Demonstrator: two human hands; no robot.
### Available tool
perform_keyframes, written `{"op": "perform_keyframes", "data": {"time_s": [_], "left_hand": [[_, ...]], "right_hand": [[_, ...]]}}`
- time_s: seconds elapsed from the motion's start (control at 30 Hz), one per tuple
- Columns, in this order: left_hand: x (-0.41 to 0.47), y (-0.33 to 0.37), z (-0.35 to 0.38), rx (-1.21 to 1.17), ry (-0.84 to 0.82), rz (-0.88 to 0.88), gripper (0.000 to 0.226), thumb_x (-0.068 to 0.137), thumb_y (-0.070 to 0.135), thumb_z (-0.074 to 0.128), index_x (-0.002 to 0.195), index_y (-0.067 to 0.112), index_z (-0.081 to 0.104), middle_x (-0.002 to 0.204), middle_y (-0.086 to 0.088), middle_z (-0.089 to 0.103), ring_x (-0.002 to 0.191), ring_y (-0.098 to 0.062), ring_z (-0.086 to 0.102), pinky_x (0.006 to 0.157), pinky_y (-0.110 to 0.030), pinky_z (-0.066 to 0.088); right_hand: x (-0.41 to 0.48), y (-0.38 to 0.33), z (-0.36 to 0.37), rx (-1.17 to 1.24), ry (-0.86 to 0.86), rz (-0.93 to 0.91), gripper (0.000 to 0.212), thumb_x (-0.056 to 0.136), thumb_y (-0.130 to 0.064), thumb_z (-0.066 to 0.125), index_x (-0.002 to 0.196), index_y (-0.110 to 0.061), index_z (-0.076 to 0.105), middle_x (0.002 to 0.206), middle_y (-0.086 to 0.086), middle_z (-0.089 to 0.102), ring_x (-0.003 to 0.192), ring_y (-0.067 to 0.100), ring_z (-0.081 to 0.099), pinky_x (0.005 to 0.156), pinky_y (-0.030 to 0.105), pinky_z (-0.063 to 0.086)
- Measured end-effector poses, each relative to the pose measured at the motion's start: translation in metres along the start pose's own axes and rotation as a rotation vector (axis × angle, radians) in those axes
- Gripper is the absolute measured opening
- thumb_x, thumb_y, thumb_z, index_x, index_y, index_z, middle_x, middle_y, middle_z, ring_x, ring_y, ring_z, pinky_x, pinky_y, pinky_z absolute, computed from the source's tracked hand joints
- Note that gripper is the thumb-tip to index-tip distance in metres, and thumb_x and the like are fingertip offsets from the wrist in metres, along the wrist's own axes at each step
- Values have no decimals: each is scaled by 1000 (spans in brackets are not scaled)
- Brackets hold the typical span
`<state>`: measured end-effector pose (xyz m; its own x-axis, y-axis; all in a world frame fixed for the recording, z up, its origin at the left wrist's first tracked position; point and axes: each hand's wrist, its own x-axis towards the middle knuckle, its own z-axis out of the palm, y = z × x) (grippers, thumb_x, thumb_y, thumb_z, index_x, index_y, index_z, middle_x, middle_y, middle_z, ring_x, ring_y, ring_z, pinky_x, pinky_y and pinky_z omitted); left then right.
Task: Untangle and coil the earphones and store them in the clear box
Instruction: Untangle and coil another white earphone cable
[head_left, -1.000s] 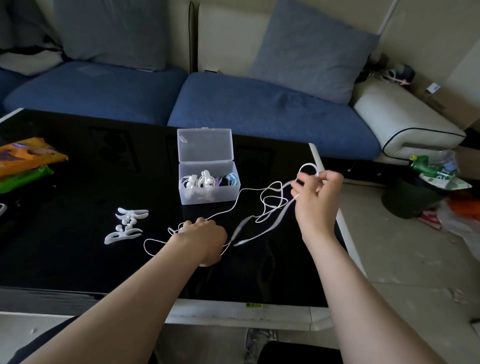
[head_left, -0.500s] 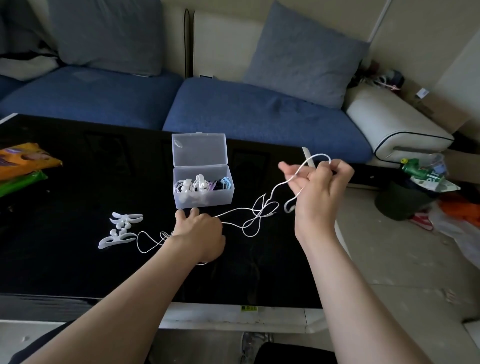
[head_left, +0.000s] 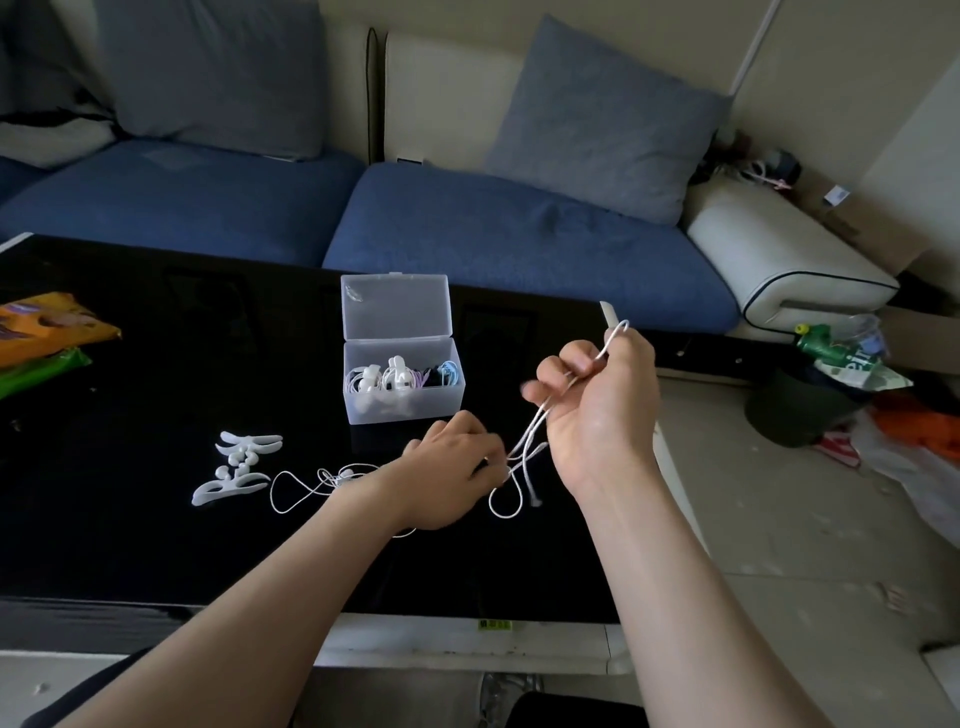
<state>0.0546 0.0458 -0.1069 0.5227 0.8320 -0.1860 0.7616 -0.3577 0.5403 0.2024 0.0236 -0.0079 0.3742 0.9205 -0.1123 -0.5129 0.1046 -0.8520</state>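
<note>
White earphones (head_left: 511, 488) lie tangled on the black glass table (head_left: 156, 545), with loops running left past my wrist. My right hand (head_left: 597, 410) is raised above the table and pinches a loop of the cable, strands hanging down from it. My left hand (head_left: 449, 483) sits low on the table with its fingers curled on the cable where the strands cross. The clear box (head_left: 402, 397) stands open just behind my left hand, lid upright, with several coiled earphones inside.
White cable winders (head_left: 236, 470) lie left of the earphones. Orange and green snack packets (head_left: 41, 338) sit at the table's left edge. A blue sofa with grey cushions (head_left: 597, 119) runs behind. A dark bin (head_left: 800, 405) and litter stand on the floor at right.
My right hand has pulled the cable loop in toward my left hand, gathering the strands. My left hand shifted right along the cable. The spread-out loops have shrunk.
</note>
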Motion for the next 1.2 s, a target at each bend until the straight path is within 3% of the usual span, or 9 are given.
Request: {"op": "perform_keyframes", "data": {"time_s": [0.1, 0.27, 0.33, 0.47, 0.63, 0.8, 1.0, 1.1, 1.2], "left_hand": [[-4, -2, -8, 99, -64, -113, 22, 107, 43, 40, 97, 31, 55, 121, 7, 46, 121, -22, 44, 108, -50, 36], [-2, -16, -16, -69, 197, -112, 28, 107, 31, 47, 80, 25, 48, 79, 7, 56, 81, -22, 57, 72, -34, 46], [-1, -17, -19, -141, 327, -75, 27, 108, 32, 51, 83, 23, 50, 75, 6, 58, 74, -16, 55, 70, -34, 46], [-1, -19, -22, -173, 436, -34, 23, 106, 37, 58, 92, 18, 57, 87, 0, 62, 86, -21, 58, 81, -39, 49], [-5, -19, -32, -252, 497, -81, 21, 108, 33, 54, 99, 14, 56, 88, 2, 69, 80, -16, 61, 70, -33, 46], [-12, -17, -39, -337, 429, -103, 22, 104, 35, 63, 96, 16, 60, 60, 6, 58, 59, -13, 58, 56, -22, 41], [-16, -23, -44, -441, 335, -96, 22, 90, 48, 80, 81, 28, 76, 81, -12, 67, 64, -8, 52, 64, -26, 46], [-16, -25, -44, -432, 331, -89, 22, 88, 49, 82, 80, 29, 78, 86, -17, 70, 65, -16, 57, 65, -36, 52], [-15, -25, -45, -422, 364, -63, 18, 87, 46, 83, 75, 33, 78, 83, -11, 71, 70, -21, 61, 71, -41, 52]], "right_hand": [[5, 1, -5, -75, 103, -31, 15, 110, -18, 32, 97, -21, 40, 65, -4, 37, 46, 11, 29, 40, 24, 24], [13, 7, -23, -630, 313, -297, 36, 103, -5, 39, 101, -25, 69, 90, -14, 65, 81, 5, 60, 69, 16, 43], [16, 10, -27, -755, 284, -192, 38, 101, -14, 41, 95, -25, 77, 93, -15, 67, 97, 12, 62, 81, 17, 46], [25, 20, -35, -1274, 210, 43, 51, 93, -53, 38, 83, -20, 75, 118, 10, 64, 118, 39, 53, 106, 51, 47], [23, 30, -47, -1906, 50, 105, 23, 104, -40, 51, 95, -19, 56, 139, 17, 48, 132, 41, 38, 111, 47, 34], [31, 35, -52, -1963, 92, 44, 21, 99, -38, 59, 90, -20, 52, 132, 15, 55, 129, 41, 43, 107, 46, 36], [25, 41, -34, -2070, 163, -108, 17, 92, -42, 70, 90, -26, 67, 136, 14, 47, 128, 42, 40, 111, 52, 35], [20, 44, -21, -1627, -103, -367, 19, 98, -24, 63, 106, -28, 80, 122, 7, 61, 117, 31, 59, 100, 40, 48], [10, 49, -7, -1249, -429, -207, 37, 101, -15, 52, 127, -28, 75, 104, -1, 77, 95, 19, 73, 84, 31, 57]]}}
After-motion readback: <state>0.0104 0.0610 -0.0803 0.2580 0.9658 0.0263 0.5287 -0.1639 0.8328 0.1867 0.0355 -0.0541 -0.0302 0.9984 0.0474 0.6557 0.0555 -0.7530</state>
